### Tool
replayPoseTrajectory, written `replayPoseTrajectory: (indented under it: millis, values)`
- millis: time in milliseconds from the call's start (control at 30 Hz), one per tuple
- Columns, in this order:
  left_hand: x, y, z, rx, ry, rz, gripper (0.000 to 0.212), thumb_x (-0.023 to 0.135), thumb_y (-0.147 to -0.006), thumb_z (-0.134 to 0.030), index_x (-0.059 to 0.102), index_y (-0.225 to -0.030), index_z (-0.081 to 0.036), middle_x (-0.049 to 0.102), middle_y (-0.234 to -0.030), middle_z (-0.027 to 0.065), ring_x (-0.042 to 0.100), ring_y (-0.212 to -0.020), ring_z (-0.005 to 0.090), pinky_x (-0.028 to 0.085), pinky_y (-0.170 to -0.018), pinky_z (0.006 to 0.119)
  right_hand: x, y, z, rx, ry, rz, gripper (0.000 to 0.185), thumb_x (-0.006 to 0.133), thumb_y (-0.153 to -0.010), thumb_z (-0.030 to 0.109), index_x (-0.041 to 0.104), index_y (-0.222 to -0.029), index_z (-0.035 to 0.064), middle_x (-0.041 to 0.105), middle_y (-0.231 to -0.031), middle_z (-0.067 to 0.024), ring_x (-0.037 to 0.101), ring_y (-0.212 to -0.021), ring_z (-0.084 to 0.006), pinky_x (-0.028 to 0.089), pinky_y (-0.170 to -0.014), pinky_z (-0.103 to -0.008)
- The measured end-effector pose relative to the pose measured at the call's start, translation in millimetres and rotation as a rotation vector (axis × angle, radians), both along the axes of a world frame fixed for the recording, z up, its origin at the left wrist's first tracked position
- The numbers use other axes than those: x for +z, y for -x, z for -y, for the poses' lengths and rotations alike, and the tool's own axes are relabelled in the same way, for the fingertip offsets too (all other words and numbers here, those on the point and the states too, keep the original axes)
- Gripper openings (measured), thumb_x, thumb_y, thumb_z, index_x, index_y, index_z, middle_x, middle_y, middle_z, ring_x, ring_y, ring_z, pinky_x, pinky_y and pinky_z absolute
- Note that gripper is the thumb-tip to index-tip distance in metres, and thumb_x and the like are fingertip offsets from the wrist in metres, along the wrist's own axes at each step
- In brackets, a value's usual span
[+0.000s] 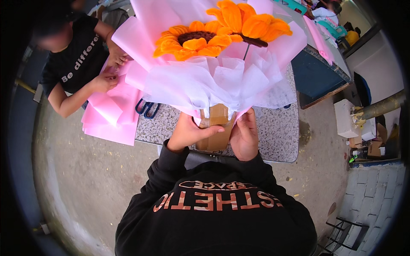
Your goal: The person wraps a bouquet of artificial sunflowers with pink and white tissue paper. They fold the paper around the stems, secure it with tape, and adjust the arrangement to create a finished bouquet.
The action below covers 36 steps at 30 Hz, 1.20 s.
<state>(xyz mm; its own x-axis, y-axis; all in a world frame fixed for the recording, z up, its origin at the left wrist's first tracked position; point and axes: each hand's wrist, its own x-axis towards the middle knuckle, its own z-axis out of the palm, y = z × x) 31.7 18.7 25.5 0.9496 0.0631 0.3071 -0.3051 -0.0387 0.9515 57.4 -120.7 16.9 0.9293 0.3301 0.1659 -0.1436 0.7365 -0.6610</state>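
Observation:
A bouquet stands upright before me, its base wrapped in brown packing tape. My left hand grips that base, thumb across its front. At the base's right side, my right hand has its fingers curled against the lower edge of the pink wrapping paper; how firmly they pinch it is unclear. Sheer white wrap fans out in folds above both hands. Orange fuzzy-petalled flowers rise over it, one with a brown centre, another tilted on a dark wire stem.
Blue-handled scissors lie on the speckled table, left of the bouquet. A co-worker at the left handles pink sheets overhanging the table edge. Another table with pink paper stands at the upper right, with more people beyond.

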Motion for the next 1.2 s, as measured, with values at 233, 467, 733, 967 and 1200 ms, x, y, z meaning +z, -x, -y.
replayPoseTrajectory:
  millis: [233, 467, 733, 967, 1200]
  values:
    - [0.1, -3.0, -1.0, 0.074, 0.002, -0.047, 0.058, 0.072, -0.052, -0.005, 0.04, -0.101, 0.001, 0.05, -0.093, 0.0062, 0.047, -0.087, 0.0129, 0.038, -0.076, 0.026, -19.2, -3.9, -3.0, -0.018, 0.056, 0.054, 0.018, 0.044, -0.079, 0.004, 0.04, -0.097, 0.0035, 0.043, -0.095, -0.0036, 0.039, -0.091, -0.0107, 0.028, -0.082, -0.0245]
    - [5.6, -2.3, -8.3, 0.025, 0.095, -0.17, 0.058, 0.07, -0.052, -0.004, 0.04, -0.102, 0.001, 0.049, -0.094, 0.0067, 0.046, -0.087, 0.0126, 0.037, -0.077, 0.025, -27.3, -1.0, -6.4, -0.093, 0.22, 0.185, 0.025, 0.046, -0.077, -0.001, 0.038, -0.1, 0.0039, 0.043, -0.095, -0.004, 0.039, -0.091, -0.0114, 0.03, -0.08, -0.0234]
    - [-2.4, 0.8, -10.8, 0.034, 0.106, -0.074, 0.058, 0.07, -0.053, -0.003, 0.039, -0.102, 0.002, 0.049, -0.092, 0.0055, 0.046, -0.087, 0.0129, 0.037, -0.077, 0.026, -8.8, 0.6, -8.9, -0.071, 0.257, 0.311, 0.056, 0.041, -0.076, -0.003, 0.012, -0.122, 0.0071, 0.031, -0.114, -0.0075, 0.036, -0.097, -0.013, 0.029, -0.082, -0.0265]
    - [-7.3, -4.0, 2.4, 0.218, 0.247, -0.053, 0.053, 0.07, -0.055, -0.004, 0.041, -0.099, 0.002, 0.05, -0.091, 0.0064, 0.048, -0.083, 0.0119, 0.039, -0.073, 0.024, -9.4, 1.3, -15.4, 0.047, 0.203, 0.241, 0.057, 0.034, -0.081, 0.007, -0.001, -0.125, 0.0021, 0.012, -0.129, -0.0127, 0.021, -0.114, -0.0186, 0.017, -0.093, -0.0284]
    - [-4.2, -1.8, 6.1, 0.263, 0.136, 0.044, 0.05, 0.07, -0.054, -0.006, 0.043, -0.095, 0.002, 0.051, -0.087, 0.0067, 0.049, -0.08, 0.0123, 0.039, -0.072, 0.025, -13.2, 4.0, -14.1, 0.03, 0.438, 0.494, 0.054, 0.032, -0.083, 0.012, 0.0, -0.123, -0.0056, 0.008, -0.13, -0.0154, 0.008, -0.12, -0.0216, 0.007, -0.096, -0.0294]
